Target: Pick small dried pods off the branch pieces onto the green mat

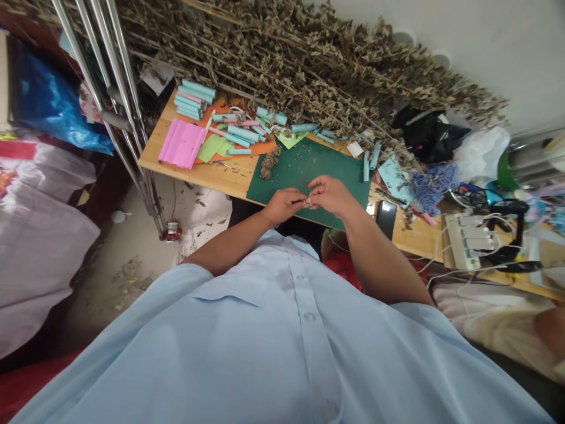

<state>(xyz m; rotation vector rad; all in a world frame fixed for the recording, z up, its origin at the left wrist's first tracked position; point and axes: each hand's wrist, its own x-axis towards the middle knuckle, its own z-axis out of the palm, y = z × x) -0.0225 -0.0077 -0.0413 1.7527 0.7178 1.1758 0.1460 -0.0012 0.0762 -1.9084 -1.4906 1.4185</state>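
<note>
Over the front edge of a dark green mat (326,159), my two hands meet at the fingertips. My left hand (285,204) is closed in a pinch on something small that I cannot make out. The fingers of my right hand (329,194) are pinched at the same spot, thumb and forefinger together, the other fingers curled above. What lies between the fingertips is too small to name. Just beyond my left hand, a clump of dried plant matter (271,162) rests on the mat's left part, with loose crumbs scattered around it.
Dried leafy stalks (309,65) lie along the wall behind. Several blue paper rolls (242,134) and a pink paper sheet (182,143) sit at left. A phone (386,219), blue yarn (435,185) and a power strip (468,238) lie at right. Metal poles (117,112) stand left.
</note>
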